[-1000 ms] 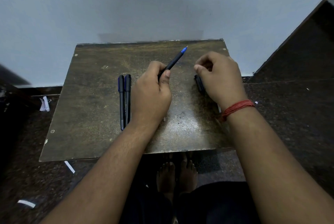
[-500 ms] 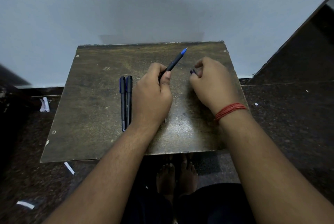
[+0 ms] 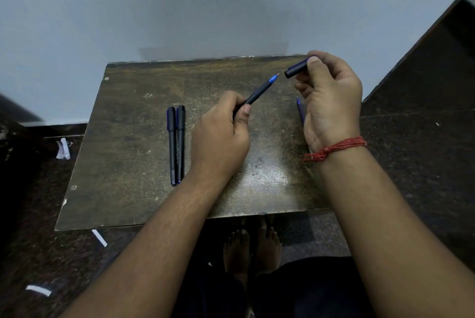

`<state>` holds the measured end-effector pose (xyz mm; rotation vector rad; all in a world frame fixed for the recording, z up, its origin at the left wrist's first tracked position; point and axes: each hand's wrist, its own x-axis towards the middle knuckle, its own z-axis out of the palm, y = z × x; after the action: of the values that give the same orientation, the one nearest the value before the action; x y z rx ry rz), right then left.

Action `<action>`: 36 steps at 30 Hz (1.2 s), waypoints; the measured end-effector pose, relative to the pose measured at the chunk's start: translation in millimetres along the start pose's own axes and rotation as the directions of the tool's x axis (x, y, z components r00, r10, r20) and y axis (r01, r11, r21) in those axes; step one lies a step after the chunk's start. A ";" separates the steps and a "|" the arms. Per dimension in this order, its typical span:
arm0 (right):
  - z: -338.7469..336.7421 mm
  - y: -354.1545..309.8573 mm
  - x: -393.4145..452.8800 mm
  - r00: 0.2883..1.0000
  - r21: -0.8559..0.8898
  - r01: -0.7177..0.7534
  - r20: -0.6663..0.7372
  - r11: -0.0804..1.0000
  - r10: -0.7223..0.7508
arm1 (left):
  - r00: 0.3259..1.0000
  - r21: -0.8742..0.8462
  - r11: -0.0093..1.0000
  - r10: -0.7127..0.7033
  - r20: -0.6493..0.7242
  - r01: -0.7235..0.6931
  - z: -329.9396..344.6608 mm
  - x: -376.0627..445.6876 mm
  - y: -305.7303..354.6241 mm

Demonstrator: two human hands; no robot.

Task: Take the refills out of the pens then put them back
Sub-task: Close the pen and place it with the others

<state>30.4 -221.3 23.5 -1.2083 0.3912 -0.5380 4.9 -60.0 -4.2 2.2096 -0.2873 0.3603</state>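
Pen: the left hand (image 3: 221, 135) grips the pen (image 3: 259, 91) low on its barrel, thumb pressed on top, and the uncapped blue tip angles up and away to the right, well past the fingers.
Cap: the right hand (image 3: 331, 102) pinches the cap (image 3: 295, 69) between thumb and forefinger, open end aimed at the pen tip, a small gap between the two.
Blue piece: a thin blue stick (image 3: 300, 109) pokes out just left of the right palm; refill or pen, cannot tell, most of it is hidden by the hand.
Spare pens: two capped pens (image 3: 176, 145) lie touching side by side, just left of the left knuckles, caps away from the person.
Surface: a worn, scratched brown board (image 3: 133, 137) carries it all, with a glare patch below the left hand.
Room: pale wall (image 3: 180, 9) behind the board, dark speckled floor (image 3: 411, 163) around it, paper scraps (image 3: 63, 149) to the left, bare feet (image 3: 252, 248) under the near edge.
Left hand pose: fist curled, back of the hand up, wrist low over the board.
Right hand pose: raised, palm turned left, lower fingers loosely curled, red thread (image 3: 334, 149) round the wrist.
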 end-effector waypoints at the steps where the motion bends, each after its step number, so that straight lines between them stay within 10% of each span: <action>1: 0.0 0.2 0.2 1.000 -0.005 0.001 0.000 1.000 -0.001 | 1.000 0.004 1.000 0.003 0.002 -0.003 0.2 -0.2 0.0; 16: 12.5 10.2 -16.5 0.968 -0.175 -0.004 0.246 0.985 0.047 | 1.000 -0.009 1.000 0.020 -0.007 -0.020 1.5 -0.5 -1.1; 36: 31.8 13.0 -42.1 0.970 -0.321 0.081 0.242 0.944 -0.001 | 0.997 -0.055 0.997 0.057 -0.045 -0.060 4.0 -2.0 5.1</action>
<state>16.2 -168.9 21.2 -1.5892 0.2555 -0.3637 2.1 -66.1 -3.5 2.1391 -0.3348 0.4268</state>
